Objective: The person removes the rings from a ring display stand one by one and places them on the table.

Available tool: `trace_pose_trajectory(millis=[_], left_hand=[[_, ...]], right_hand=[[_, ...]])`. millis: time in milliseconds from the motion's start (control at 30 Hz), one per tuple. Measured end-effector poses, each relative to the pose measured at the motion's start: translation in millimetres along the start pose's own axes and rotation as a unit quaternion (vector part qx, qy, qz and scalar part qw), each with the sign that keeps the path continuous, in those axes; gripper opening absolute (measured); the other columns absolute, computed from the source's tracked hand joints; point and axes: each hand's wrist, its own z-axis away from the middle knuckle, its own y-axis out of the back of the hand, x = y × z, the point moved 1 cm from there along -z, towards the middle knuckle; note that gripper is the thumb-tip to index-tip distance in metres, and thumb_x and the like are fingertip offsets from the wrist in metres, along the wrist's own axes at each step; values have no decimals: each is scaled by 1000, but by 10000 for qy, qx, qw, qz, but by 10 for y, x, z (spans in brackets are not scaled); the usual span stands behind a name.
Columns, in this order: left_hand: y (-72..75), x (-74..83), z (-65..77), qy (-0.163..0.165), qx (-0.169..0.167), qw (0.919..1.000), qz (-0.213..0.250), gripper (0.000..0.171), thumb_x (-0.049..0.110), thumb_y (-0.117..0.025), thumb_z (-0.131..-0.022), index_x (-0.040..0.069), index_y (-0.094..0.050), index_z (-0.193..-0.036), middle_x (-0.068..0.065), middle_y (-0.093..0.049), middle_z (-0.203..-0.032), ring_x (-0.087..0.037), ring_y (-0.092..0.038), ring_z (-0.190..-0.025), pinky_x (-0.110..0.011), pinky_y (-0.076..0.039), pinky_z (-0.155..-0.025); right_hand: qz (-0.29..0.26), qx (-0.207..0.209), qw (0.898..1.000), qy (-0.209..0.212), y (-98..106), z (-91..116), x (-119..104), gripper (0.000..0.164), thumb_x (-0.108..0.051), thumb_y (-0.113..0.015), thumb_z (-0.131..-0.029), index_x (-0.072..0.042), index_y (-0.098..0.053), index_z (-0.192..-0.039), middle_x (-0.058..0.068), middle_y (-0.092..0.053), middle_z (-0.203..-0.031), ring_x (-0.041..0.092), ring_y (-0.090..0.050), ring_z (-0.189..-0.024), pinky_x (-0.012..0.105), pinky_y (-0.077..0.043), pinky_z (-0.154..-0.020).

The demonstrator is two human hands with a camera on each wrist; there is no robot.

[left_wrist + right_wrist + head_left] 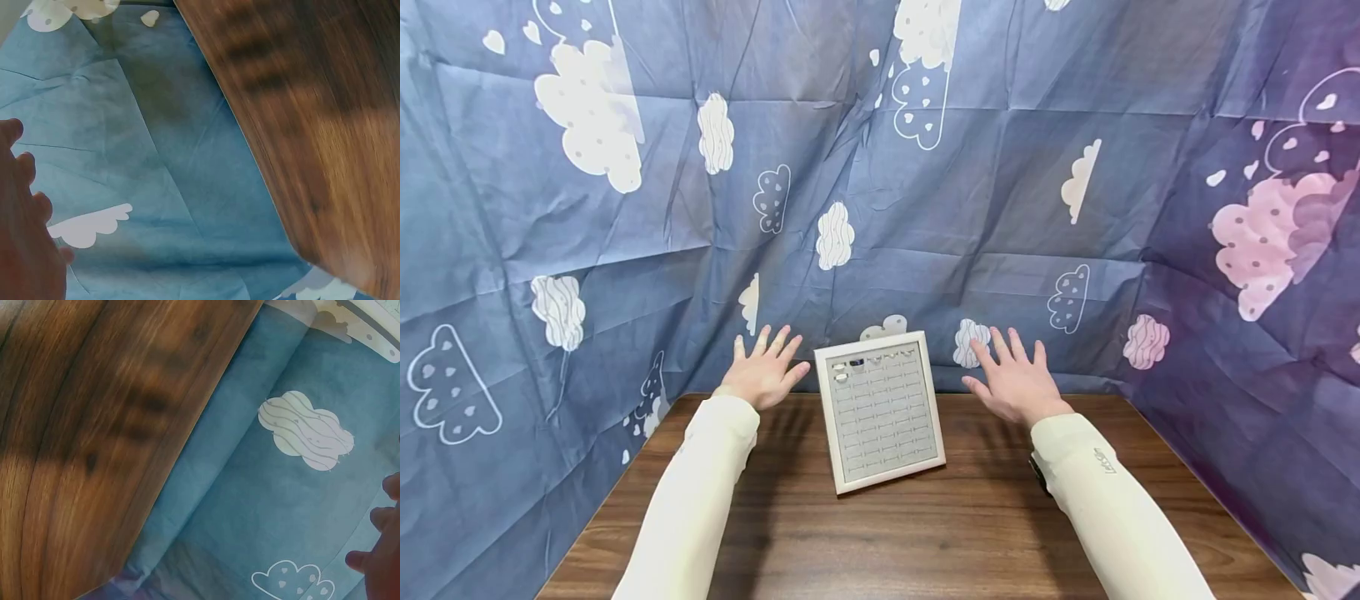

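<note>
In the head view a ring display board (887, 417) with a white frame and grey slotted padding stands on the table, turned slightly. Several rings sit in its top row, among them a dark blue ring (857, 363); a silver ring (841, 378) is in the row below at the left. My left hand (763, 372) is held up left of the board, fingers spread, touching nothing. On the other side my right hand (1017, 382) is raised the same way, apart from the board. Each wrist view catches only part of a hand at its edge.
A brown wooden table (880, 542) lies beneath both arms. Blue cloth (970, 200) printed with clouds hangs behind it and along both sides. Shadows of the hands fall on the wood.
</note>
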Motion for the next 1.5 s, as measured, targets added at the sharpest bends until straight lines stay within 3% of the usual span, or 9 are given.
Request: trace_pose_trajectory(millis=[133,267,500,600,833,1000,1100,1300,1500], left_hand=[[-5,24,-11,33,98,9985,528,68,55,-28,-116,13,-32,-170,-14,-31,-177,-43,-33,-162,-76,-19,-124],[4,66,-15,174,322,9918,1224,67,55,-22,-117,14,-35,-168,-18,-57,-160,-44,-58,-143,-68,-35,-117],[-16,153,-22,319,640,9706,2299,69,61,-16,-115,19,-36,-166,-21,-68,-145,-47,-66,-130,-66,-48,-110],[-53,175,-23,256,699,9546,2885,67,56,-17,-117,14,-36,-165,-21,-69,-142,-43,-69,-126,-62,-49,-111],[-208,260,-22,294,599,8953,4405,63,48,-25,-119,8,-27,-167,-28,-56,-153,-48,-65,-131,-58,-58,-99],[-326,352,-24,349,690,8588,5065,61,43,-27,-119,8,-22,-169,-29,-44,-163,-48,-59,-138,-61,-56,-104],[-397,412,-24,317,795,8447,5284,59,40,-28,-120,7,-21,-169,-30,-43,-162,-50,-56,-139,-63,-55,-105],[-514,497,-32,218,1044,8407,5310,55,35,-31,-120,9,-22,-168,-29,-56,-147,-44,-60,-130,-64,-56,-98],[-555,557,-51,176,1193,8393,5301,52,31,-33,-120,10,-25,-166,-28,-59,-138,-39,-62,-122,-47,-55,-95]], right_hand=[[82,171,9997,150,-12,-9,-3,73,-58,-43,-112,-15,-33,-170,24,-32,-174,52,-28,-160,78,-21,-124],[60,516,9980,366,-26,-24,-15,66,-53,-45,-112,-9,-45,-161,22,-58,-157,47,-53,-146,69,-37,-118],[-177,1096,9913,713,-37,-28,-98,52,-44,-53,-111,-6,-57,-146,21,-78,-124,45,-73,-111,60,-53,-100],[-382,1193,9886,833,-12,-14,-157,50,-41,-57,-110,-5,-60,-144,21,-78,-122,45,-74,-108,59,-55,-98],[-878,1328,9830,913,-27,-17,-277,42,-34,-60,-109,-7,-63,-140,14,-78,-123,37,-75,-111,57,-58,-96],[-1294,1407,9775,896,-46,-29,-374,39,-33,-60,-109,-9,-64,-140,9,-78,-116,28,-75,-103,53,-59,-92],[-1485,1443,9745,860,-62,-40,-431,38,-32,-60,-109,-9,-65,-140,7,-78,-114,25,-74,-99,52,-59,-89],[-1829,1535,9679,781,-108,-81,-532,34,-26,-63,-108,-9,-66,-137,5,-78,-109,25,-75,-96,52,-59,-85],[-2182,1477,9628,595,-140,-125,-633,32,-23,-64,-108,-10,-66,-137,5,-78,-105,25,-75,-97,53,-59,-85]])
